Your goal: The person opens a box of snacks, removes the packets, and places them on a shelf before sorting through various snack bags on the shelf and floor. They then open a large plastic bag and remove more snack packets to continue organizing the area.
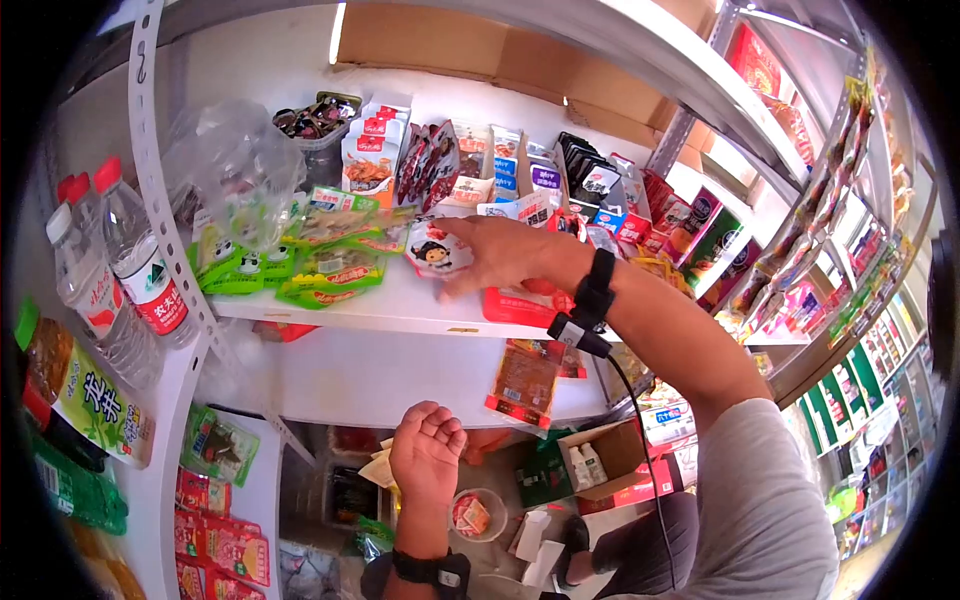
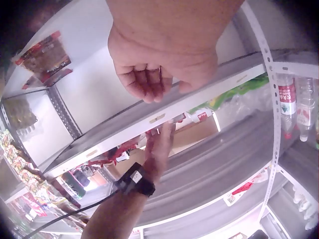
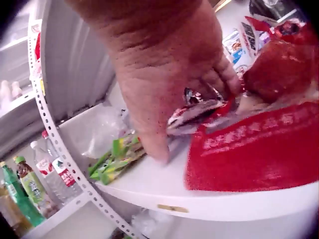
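My right hand [image 1: 505,255] reaches over the upper shelf and grips a small white-and-red snack packet [image 1: 434,250] with a cartoon figure on it. In the right wrist view the packet [image 3: 197,115] lies between thumb and curled fingers, partly hidden by the hand. Green snack packets [image 1: 335,268] lie just left of it on the shelf. A red plastic snack bag [image 3: 249,149] lies at the shelf's front, beside the hand. Lower down, in front of the shelving, my left hand [image 1: 427,455] hangs with loosely curled fingers and holds nothing.
Boxes and packets of snacks [image 1: 370,155] line the shelf's back. A perforated metal post [image 1: 165,180] stands left, with water bottles [image 1: 140,255] beyond it. Brown snack bags [image 1: 525,382] hang below the shelf edge. An open carton [image 1: 605,455] sits low down; a cable [image 1: 645,430] trails from my right wrist.
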`<state>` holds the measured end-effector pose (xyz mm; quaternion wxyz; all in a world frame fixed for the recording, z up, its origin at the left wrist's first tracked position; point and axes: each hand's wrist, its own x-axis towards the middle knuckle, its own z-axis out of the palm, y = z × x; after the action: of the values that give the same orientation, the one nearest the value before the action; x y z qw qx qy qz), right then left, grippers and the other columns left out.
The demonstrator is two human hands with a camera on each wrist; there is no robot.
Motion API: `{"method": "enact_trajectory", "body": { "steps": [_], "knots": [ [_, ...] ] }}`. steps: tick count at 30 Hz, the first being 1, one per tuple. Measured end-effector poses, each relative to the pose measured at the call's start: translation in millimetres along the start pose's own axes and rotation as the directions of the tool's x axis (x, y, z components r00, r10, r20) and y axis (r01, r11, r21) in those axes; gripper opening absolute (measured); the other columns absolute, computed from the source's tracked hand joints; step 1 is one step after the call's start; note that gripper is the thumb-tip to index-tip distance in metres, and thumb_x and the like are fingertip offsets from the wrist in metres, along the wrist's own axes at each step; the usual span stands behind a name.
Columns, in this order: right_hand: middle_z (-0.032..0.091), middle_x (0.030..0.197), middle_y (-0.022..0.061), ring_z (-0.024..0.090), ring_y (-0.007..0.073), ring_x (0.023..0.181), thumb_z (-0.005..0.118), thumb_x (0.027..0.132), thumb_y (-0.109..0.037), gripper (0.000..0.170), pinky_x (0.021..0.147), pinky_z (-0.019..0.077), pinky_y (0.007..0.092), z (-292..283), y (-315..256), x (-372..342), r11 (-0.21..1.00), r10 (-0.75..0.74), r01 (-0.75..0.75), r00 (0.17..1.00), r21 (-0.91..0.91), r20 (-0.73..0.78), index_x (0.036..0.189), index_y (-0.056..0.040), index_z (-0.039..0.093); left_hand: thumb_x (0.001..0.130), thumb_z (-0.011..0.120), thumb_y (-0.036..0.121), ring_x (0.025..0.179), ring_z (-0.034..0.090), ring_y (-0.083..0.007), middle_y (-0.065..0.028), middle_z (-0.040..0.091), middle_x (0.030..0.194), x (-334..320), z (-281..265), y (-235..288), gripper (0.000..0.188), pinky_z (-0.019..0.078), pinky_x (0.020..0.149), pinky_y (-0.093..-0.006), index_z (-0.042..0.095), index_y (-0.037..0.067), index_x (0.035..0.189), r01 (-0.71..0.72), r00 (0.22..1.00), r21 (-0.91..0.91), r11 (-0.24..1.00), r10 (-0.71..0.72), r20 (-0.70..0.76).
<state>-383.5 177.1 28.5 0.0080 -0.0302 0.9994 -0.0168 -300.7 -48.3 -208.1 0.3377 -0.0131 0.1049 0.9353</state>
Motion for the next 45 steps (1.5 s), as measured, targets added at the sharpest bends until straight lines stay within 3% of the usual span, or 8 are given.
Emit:
{"method": "enact_trajectory", "body": {
  "steps": [3,11,20,25,28,33,40,45],
  "knots": [
    [0.07,0.102,0.0309,0.067,0.0478,0.101,0.054,0.092,-0.026,0.059,0.094,0.0513,0.0525,0,5,4,0.997,-0.001,-0.006,0.996,-0.072,-0.092,0.144,0.0027,0.048,0.098,0.062,0.03,0.09,0.066,-0.0215,-0.0063,0.072,0.1,-3,2,0,0.028,0.0565,0.082,-0.0374,0.069,0.006,0.111,-0.011,1.0,0.021,1.0,0.011,0.003],
    [0.068,0.101,0.0337,0.067,0.05,0.097,0.048,0.099,-0.025,0.039,0.09,0.052,0.058,-7,39,3,0.987,0.142,-0.157,0.938,-0.021,-0.318,0.115,0.0081,0.061,0.097,0.064,0.03,0.091,0.065,-0.0207,-0.0054,0.071,0.1,-9,8,4,0.027,0.0555,0.083,-0.0365,0.069,0.006,0.11,-0.038,0.999,0.04,0.998,0.039,-0.013],
    [0.072,0.095,0.0261,0.072,0.0414,0.08,0.05,0.097,-0.013,0.045,0.071,0.058,0.0522,11,9,-7,0.965,0.0,-0.167,0.774,-0.204,-0.633,0.141,-0.0018,0.052,0.098,0.063,0.027,0.09,0.066,-0.0214,-0.0061,0.07,0.099,-7,10,2,0.025,0.0558,0.082,-0.0367,0.068,0.006,0.108,-0.003,0.999,0.049,0.999,0.006,-0.046],
    [0.065,0.128,0.0299,0.062,0.0418,0.123,0.068,0.09,-0.054,0.076,0.107,0.0477,0.0474,11,10,-14,0.997,-0.055,0.045,0.983,-0.063,-0.174,0.141,0.0006,0.056,0.098,0.063,0.027,0.089,0.066,-0.0215,-0.0059,0.07,0.097,-6,12,-2,0.024,0.0562,0.081,-0.0359,0.068,0.006,0.108,-0.004,0.999,0.07,0.998,0.007,-0.046],
    [0.064,0.131,0.0287,0.059,0.0439,0.126,0.071,0.088,-0.055,0.073,0.106,0.0486,0.048,-25,-4,-39,0.996,0.082,-0.093,0.933,-0.013,-0.349,0.135,0.0008,0.062,0.098,0.063,0.027,0.088,0.066,-0.0214,-0.0057,0.07,0.096,-5,13,-2,0.024,0.0561,0.08,-0.0356,0.068,0.006,0.107,-0.008,0.997,0.067,0.998,0.013,-0.07],
    [0.048,0.151,0.0218,0.051,0.0444,0.135,0.077,0.079,-0.061,0.09,0.103,0.0518,0.0523,-1,-14,-104,0.948,-0.002,-0.031,0.995,-0.316,-0.104,0.152,-0.0164,0.049,0.097,0.064,0.027,0.089,0.065,-0.0208,-0.0056,0.07,0.097,-3,10,-4,0.024,0.0553,0.081,-0.0355,0.068,0.006,0.107,0.0,0.998,0.08,0.997,0.006,-0.07],
    [0.057,0.136,0.0217,0.054,0.0414,0.13,0.079,0.085,-0.043,0.061,0.105,0.0503,0.0481,14,13,-112,0.933,-0.225,0.14,0.946,-0.332,-0.233,0.138,-0.0149,0.063,0.096,0.065,0.029,0.089,0.064,-0.0203,-0.0053,0.069,0.097,-6,11,-12,0.025,0.0547,0.082,-0.0358,0.068,0.007,0.107,0.013,0.998,0.106,0.994,-0.007,-0.056],
    [0.068,0.121,0.0168,0.064,0.0388,0.113,0.071,0.088,-0.039,0.045,0.097,0.0533,0.049,3,28,-85,0.952,-0.038,-0.043,0.967,-0.304,-0.253,0.117,-0.0048,0.071,0.097,0.064,0.029,0.09,0.065,-0.0204,-0.0052,0.07,0.098,-6,13,-13,0.025,0.055,0.082,-0.0358,0.068,0.007,0.108,0.009,0.999,0.128,0.992,-0.002,-0.053]
  ]
}}
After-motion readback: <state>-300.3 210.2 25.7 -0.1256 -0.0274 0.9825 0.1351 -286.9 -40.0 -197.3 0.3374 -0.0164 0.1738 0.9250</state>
